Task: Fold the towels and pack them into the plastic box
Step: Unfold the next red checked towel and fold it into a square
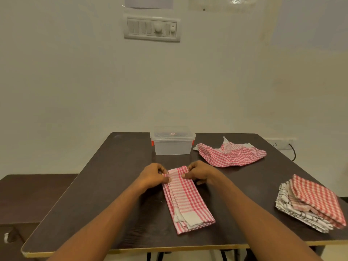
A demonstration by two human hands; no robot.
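Both hands (153, 175) (200, 174) pinch checked towel (185, 198) (far end).

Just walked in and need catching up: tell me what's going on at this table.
A person is folding a red-checked towel in the middle of the dark table. The left hand and right hand pinch its far end. A crumpled towel lies far right, beside the plastic box, which has its lid on and looks empty. A stack of folded towels sits near right.
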